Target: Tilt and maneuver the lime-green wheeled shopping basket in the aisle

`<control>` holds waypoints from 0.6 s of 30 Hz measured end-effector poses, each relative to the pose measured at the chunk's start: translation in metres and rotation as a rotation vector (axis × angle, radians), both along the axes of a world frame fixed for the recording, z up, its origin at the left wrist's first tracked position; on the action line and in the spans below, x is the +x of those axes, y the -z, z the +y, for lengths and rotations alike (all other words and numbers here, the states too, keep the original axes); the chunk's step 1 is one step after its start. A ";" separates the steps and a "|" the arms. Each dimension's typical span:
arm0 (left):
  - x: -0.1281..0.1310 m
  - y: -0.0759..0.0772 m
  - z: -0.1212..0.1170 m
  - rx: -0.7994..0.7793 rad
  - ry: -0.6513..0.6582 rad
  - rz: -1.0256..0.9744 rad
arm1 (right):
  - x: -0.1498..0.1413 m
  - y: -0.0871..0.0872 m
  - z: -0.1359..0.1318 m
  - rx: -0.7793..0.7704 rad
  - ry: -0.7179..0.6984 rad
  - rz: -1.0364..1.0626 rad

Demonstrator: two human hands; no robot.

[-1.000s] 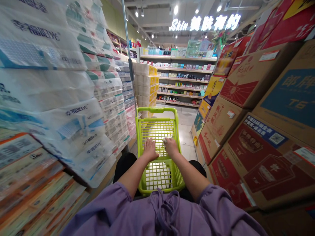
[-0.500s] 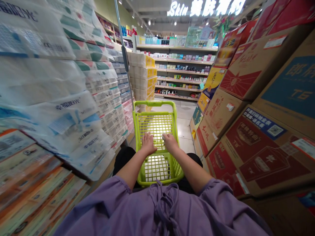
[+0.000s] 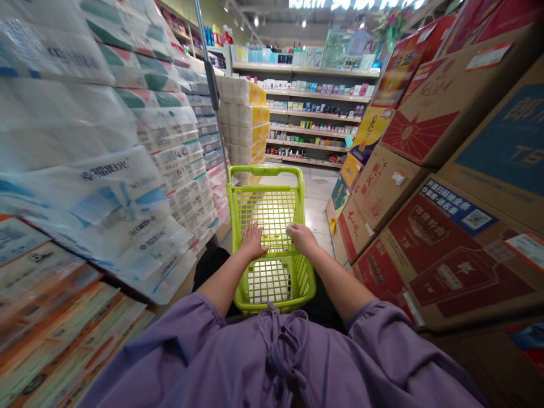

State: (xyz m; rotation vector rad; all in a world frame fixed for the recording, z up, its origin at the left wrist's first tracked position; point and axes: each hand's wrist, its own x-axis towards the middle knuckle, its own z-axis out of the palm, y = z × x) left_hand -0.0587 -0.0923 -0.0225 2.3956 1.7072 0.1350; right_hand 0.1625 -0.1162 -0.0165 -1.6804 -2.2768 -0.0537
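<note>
A lime-green plastic shopping basket [image 3: 293, 277] with mesh walls stands before my body, its inside looking bare of goods. My left hand [image 3: 254, 241] is over the basket's mesh on the left, fingers apart and nothing in them; whether it touches the mesh I cannot tell. Over the basket's right side, my right hand [image 3: 302, 238] has its fingers curled together. Something small and whitish shows at those fingertips, too little of it to name. The basket's green handle [image 3: 266, 170] lies at its far end, away from both hands.
Wrapped tissue packs [image 3: 123, 187] are stacked high along the left. Printed cartons [image 3: 450, 226] form a wall on the right. Between them runs a narrow tiled aisle [image 3: 317, 195] towards shelves [image 3: 314, 107] of small boxed goods. A metal pole [image 3: 211, 79] rises left of the basket.
My right hand has shifted right, from the basket's middle towards its right side, fingers still curled. My left hand stays over the left mesh. The view has tilted slightly down.
</note>
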 end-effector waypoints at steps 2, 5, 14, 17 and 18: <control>0.006 -0.004 -0.005 -0.008 0.044 -0.013 | 0.000 0.002 0.006 0.011 0.019 0.037; 0.033 -0.005 -0.035 0.024 0.201 -0.057 | 0.003 0.004 0.016 0.024 0.047 0.084; 0.091 0.026 -0.118 0.197 0.647 0.055 | 0.015 0.008 0.028 0.041 0.087 0.165; 0.081 0.022 -0.106 0.287 0.671 0.086 | 0.013 0.009 0.027 0.042 0.103 0.188; 0.076 0.019 -0.101 0.304 0.682 0.094 | 0.011 0.010 0.027 0.041 0.107 0.197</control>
